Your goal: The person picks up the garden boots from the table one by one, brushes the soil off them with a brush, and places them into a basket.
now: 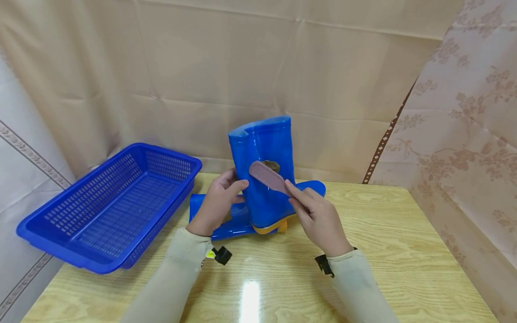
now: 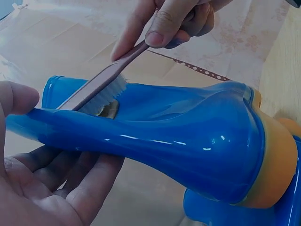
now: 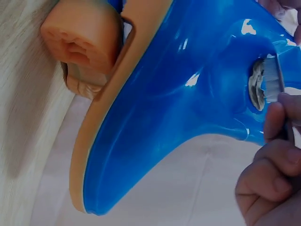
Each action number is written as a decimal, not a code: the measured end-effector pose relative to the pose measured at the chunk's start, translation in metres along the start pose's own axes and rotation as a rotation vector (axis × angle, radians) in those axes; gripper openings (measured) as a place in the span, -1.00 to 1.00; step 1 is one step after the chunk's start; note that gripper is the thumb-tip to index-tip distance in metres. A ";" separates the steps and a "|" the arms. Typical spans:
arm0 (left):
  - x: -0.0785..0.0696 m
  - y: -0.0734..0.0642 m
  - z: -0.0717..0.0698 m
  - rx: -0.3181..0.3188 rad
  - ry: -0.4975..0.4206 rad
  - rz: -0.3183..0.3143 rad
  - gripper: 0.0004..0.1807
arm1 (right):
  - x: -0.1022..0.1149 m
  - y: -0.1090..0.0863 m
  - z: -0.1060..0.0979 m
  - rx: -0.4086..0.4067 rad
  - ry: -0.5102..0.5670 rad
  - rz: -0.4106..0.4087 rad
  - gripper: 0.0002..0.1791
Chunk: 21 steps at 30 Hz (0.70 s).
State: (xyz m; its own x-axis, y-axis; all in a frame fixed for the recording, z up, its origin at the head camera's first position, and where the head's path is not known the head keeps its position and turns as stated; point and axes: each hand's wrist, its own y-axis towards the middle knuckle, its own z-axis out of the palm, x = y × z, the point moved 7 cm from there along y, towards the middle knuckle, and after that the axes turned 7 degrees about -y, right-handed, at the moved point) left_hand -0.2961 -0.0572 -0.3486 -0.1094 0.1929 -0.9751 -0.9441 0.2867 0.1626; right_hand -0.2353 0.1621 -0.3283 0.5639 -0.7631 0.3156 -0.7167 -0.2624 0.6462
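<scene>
A glossy blue rubber boot (image 1: pixel 266 206) with a yellow-orange sole stands tilted over the table. My left hand (image 1: pixel 220 197) grips the side of its shaft, with the thumb on one face and the fingers behind, as the left wrist view shows. In my right hand (image 1: pixel 321 220) is a pinkish-brown brush (image 1: pixel 266 177), pinched by its handle. Its white bristles (image 3: pixel 272 80) meet a brown muddy patch (image 3: pixel 256 87) on the boot's shaft. A second blue boot (image 1: pixel 195 205) lies on its side behind and below the first, partly covered by it and by my left hand.
A blue slotted plastic basket (image 1: pixel 121 264) stands on the left part of the wood-grain table (image 1: pixel 387 251). Beige cloth (image 1: pixel 202 67) hangs along the table's back edge, and a flowered curtain (image 1: pixel 476 134) borders the right side.
</scene>
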 end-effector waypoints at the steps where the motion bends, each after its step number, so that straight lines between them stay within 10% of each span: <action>1: 0.000 0.000 0.000 0.001 0.009 0.001 -0.35 | -0.001 0.000 0.000 0.007 -0.001 0.020 -0.46; 11: 0.004 0.002 -0.009 -0.082 0.022 -0.037 -0.42 | -0.013 -0.001 0.001 0.125 -0.022 0.192 -0.53; 21: -0.003 -0.003 0.000 -0.009 0.066 0.015 -0.39 | -0.004 0.000 -0.003 0.017 0.024 0.037 -0.49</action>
State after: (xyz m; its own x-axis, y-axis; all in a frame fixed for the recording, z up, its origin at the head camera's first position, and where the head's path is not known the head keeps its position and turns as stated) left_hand -0.2930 -0.0587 -0.3458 -0.1432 0.1343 -0.9805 -0.9449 0.2762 0.1758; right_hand -0.2366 0.1670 -0.3272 0.5465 -0.7584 0.3552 -0.7437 -0.2445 0.6221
